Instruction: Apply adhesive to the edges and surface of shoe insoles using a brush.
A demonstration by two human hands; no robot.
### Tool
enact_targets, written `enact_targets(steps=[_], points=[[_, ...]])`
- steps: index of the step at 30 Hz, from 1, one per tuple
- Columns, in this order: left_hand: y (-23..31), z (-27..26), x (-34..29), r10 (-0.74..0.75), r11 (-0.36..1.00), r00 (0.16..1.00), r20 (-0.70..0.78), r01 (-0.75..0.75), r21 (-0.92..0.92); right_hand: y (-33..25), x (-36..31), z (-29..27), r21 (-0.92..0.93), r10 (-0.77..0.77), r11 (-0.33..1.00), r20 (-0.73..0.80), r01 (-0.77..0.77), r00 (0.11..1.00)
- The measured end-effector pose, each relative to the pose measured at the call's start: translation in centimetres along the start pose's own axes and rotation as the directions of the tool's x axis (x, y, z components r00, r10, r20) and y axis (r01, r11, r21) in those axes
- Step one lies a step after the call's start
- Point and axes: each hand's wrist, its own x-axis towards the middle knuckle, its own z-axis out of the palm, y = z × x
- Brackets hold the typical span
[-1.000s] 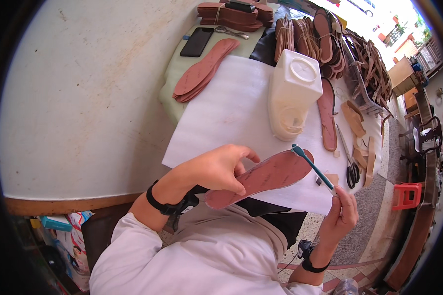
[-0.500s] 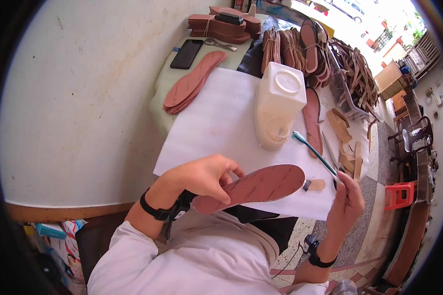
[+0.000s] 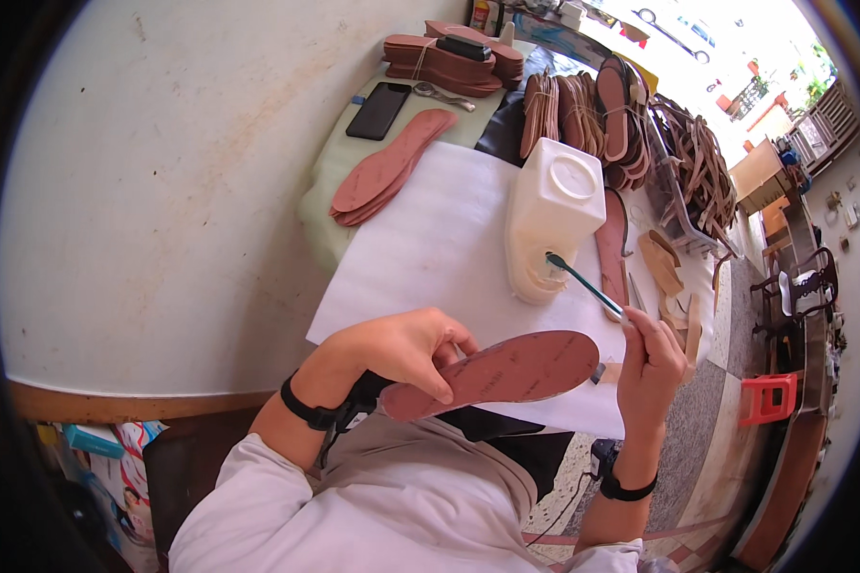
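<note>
A reddish-brown shoe insole (image 3: 506, 374) is pinched near its narrow end by my left hand (image 3: 413, 353), just above the front edge of the white sheet (image 3: 420, 248). My right hand (image 3: 655, 353) grips the end of a dark green toothbrush (image 3: 588, 285). The brush's head reaches into the low front opening of a cream plastic glue container (image 3: 556, 196). Caked, yellowish residue coats the rim of that opening. Right of the container lies another insole (image 3: 612, 250) with a dark edge.
Loose insoles (image 3: 392, 167) lie on the left beside a phone (image 3: 378, 110) and a wristwatch (image 3: 441, 96). Tied insole stacks (image 3: 440, 62) stand at the back, near a clear bin of brown straps (image 3: 693, 172). Tan scraps (image 3: 661, 263) lie right; a red stool (image 3: 767, 399) stands on the floor.
My right hand has moved left and slightly up, bringing the toothbrush head from beside the container into its opening. The left hand still holds the insole, almost unmoved.
</note>
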Motion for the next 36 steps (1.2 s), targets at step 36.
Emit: enact_targets(steps=[36], points=[[0.0, 0.3, 0.4, -0.004, 1.0, 1.0, -0.012, 0.004, -0.005, 2.9, -4.6, -0.3, 0.171, 0.298, 0.941, -0.004, -0.293, 0.955]])
